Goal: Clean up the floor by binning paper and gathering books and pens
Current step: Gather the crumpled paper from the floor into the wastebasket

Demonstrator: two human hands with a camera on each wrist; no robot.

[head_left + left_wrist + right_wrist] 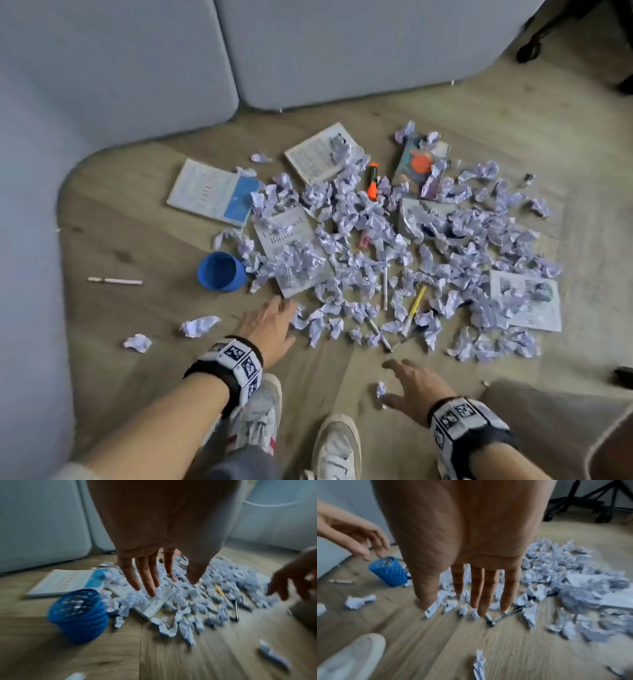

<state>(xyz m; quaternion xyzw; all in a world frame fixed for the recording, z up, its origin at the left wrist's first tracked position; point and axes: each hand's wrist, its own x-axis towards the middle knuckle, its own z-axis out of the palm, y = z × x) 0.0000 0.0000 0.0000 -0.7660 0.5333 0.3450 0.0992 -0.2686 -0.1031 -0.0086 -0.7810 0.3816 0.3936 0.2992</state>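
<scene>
Both hands spread and holding nothing, the left hand point(270, 322) hovers nearer the crumpled paper point(363, 240) heap lying just ahead than the right hand point(416, 389).

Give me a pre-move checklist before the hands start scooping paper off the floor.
1. Left hand empty, fingers straight: ok.
2. Right hand empty, fingers spread: ok.
3. Blue mesh cup upright and near the left hand: ok.
4. Crumpled paper free of other items: not ok; the yellow pen and orange highlighter lie among it.
5. Books uncovered for pickup: not ok; the grey-covered book is partly buried under paper.
6. Paper bin in view: cannot tell; only the small cup shows.
</scene>
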